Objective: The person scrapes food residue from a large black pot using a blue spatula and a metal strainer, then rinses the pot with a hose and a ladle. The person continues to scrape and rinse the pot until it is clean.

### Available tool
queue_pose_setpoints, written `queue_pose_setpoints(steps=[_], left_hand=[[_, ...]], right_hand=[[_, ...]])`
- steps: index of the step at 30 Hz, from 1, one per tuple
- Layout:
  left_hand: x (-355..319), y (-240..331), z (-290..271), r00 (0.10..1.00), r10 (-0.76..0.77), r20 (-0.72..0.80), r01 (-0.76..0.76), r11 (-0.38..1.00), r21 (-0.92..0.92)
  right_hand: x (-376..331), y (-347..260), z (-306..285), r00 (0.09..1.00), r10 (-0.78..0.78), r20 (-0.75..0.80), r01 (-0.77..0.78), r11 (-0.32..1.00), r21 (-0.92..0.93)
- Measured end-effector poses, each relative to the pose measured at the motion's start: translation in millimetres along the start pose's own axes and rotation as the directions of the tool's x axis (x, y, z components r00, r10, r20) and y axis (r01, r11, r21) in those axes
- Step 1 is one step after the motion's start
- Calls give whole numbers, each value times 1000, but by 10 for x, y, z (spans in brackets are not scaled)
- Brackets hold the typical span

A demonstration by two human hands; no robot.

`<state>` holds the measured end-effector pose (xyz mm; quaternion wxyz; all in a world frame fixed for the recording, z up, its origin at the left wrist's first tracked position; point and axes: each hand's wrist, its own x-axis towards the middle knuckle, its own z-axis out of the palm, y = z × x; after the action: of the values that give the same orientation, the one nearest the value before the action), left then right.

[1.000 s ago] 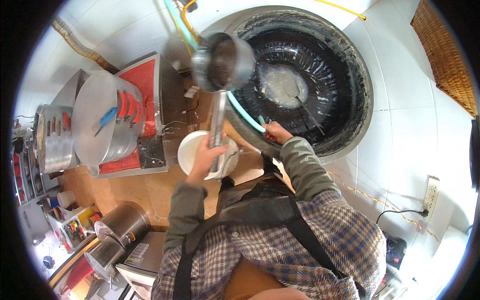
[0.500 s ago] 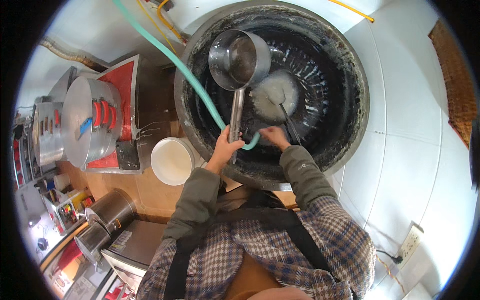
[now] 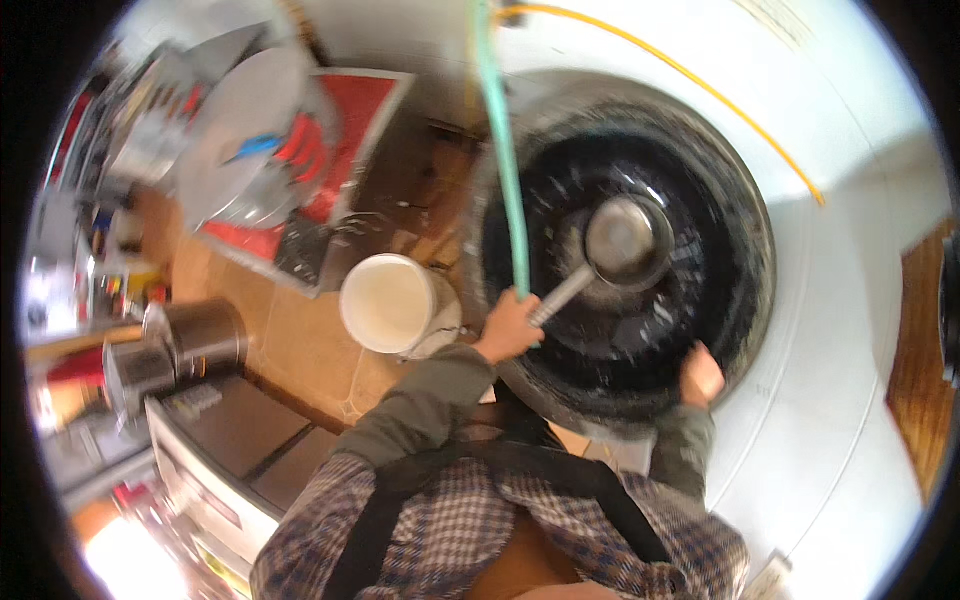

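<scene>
My left hand [image 3: 510, 328] is closed round the handle of a large metal dipper [image 3: 620, 238]. The dipper's round bowl sits over the middle of a big black vat [image 3: 735, 170], covering part of what lies at the bottom. A green hose [image 3: 507, 170] comes down from above to my left hand; whether the fingers also grip it, I cannot tell. My right hand [image 3: 702, 375] is at the vat's near right side, slightly blurred. Its fingers are curled closed, and what they hold, if anything, is hidden.
A white bucket [image 3: 388, 305] stands on the tiled floor left of the vat. Farther left, a large round metal pot [image 3: 245, 140] with red grips sits near a red surface [image 3: 360, 110]. A yellow pipe [image 3: 660, 60] runs along the white wall behind.
The dipper has swung from the vat's far left to over its middle. My right hand has moved away from the hose end to the vat's right side. The whole view has shifted.
</scene>
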<state>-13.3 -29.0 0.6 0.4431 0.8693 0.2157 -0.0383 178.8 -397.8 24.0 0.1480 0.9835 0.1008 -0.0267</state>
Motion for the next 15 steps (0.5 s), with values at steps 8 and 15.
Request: queue_pose_setpoints(steps=[8, 15], left_hand=[[65, -87, -115, 966, -128, 226, 175, 964, -198], [172, -132, -47, 960, -5, 279, 51, 986, -157]], right_hand=[[-344, -718, -1899, 863, -140, -486, 457, 626, 632], [-513, -4089, -2507, 671, -739, -65, -150, -221, 964]])
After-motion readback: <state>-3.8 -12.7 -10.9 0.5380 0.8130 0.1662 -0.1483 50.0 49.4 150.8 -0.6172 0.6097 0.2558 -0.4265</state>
